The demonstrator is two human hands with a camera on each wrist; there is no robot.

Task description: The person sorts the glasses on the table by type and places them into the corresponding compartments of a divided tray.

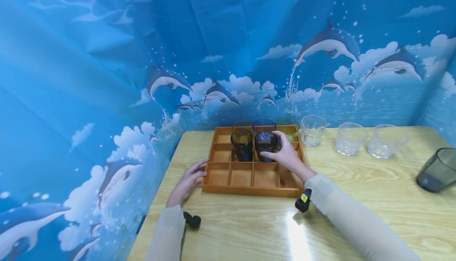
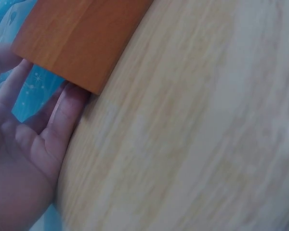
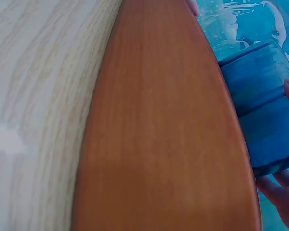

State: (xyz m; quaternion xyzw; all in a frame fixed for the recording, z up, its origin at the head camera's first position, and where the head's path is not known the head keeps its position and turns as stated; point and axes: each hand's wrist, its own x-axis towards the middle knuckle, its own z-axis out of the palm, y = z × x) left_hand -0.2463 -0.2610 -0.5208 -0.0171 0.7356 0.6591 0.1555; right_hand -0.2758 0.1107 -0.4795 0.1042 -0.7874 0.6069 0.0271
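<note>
A wooden tray (image 1: 249,190) with square compartments stands on the table. In its middle row, my right hand (image 1: 285,156) holds a dark blue glass (image 1: 266,144) between thumb and fingers. Just left of that glass is a dark brown glass (image 1: 243,146), upright in the same row. The right wrist view has the held glass (image 3: 272,132) rising past the tray's front wall (image 3: 164,125), fingers below and thumb above. My left hand (image 1: 187,183) touches the tray's left side, its fingers loosely extended; in the left wrist view the fingertips (image 2: 76,98) lie at the tray's corner.
Amber (image 1: 243,125), blue (image 1: 264,125) and yellowish (image 1: 290,128) glasses stand in the tray's back row. Three clear glasses (image 1: 313,131) are on the table right of the tray. A grey glass (image 1: 436,170) is near the right edge. A dolphin-print curtain (image 1: 228,55) hangs behind.
</note>
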